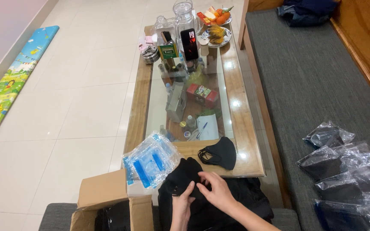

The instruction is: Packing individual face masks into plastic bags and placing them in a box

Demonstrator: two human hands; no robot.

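- Two bare hands work at the bottom of the head view, both on a pile of black face masks (193, 171) lying at the near end of the glass-topped surface (245, 128) and over the person's lap.
- Left hand (182, 204): its grip is closed on the black fabric, fingers curled into the left side of the pile.
- Right hand (217, 191): its fingers are pinched on the top of the same pile, just beside the left hand.
- One single black mask (222, 152) lies flat on the surface, just beyond the right hand and apart from the pile.
- A stack of clear plastic bags with blue strips (150, 160) rests on the near left corner of the surface, touching the pile's left edge.
- An open cardboard box (103, 194) stands to the left of the hands, with dark things inside.
- On the grey sofa cushion (313, 85) at right lie several bagged black masks (347, 171), well apart from the hands.
- Farther up the surface stand a glass jug (184, 17), a phone (189, 43) propped upright and a plate of fruit (216, 35).
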